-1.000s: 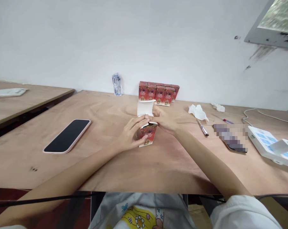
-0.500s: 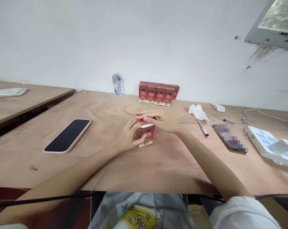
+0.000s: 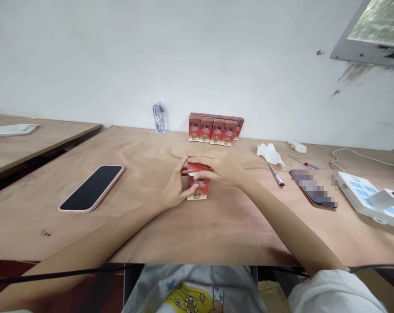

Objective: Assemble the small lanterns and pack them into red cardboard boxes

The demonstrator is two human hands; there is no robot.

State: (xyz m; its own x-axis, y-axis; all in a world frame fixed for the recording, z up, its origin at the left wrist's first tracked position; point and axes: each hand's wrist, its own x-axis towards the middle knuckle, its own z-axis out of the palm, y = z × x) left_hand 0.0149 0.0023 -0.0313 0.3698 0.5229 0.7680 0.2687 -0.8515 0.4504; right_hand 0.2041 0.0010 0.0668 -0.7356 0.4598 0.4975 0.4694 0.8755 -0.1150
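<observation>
On the table (image 3: 216, 234) we have the box (image 3: 198, 191) between our left hand (image 3: 175, 189) and right hand (image 3: 221, 167), the phone (image 3: 91, 188) left of it, the row of boxes (image 3: 215, 129) behind.

table (image 3: 216, 234): matt grained plywood | carton (image 3: 198, 189): glossy printed card | phone (image 3: 91, 188): glossy glass | bottle (image 3: 159, 117): clear plastic

Left hand (image 3: 174, 190), right hand (image 3: 223, 168) bare to forearms; white right sleeve (image 3: 333, 292); pale grey lap garment (image 3: 216, 281), yellow flower print (image 3: 187, 301).

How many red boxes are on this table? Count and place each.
6. One red box stands gripped between the left hand and right hand. Five more stand in a row at the wall, right of the water bottle. Others may hide behind.
</observation>
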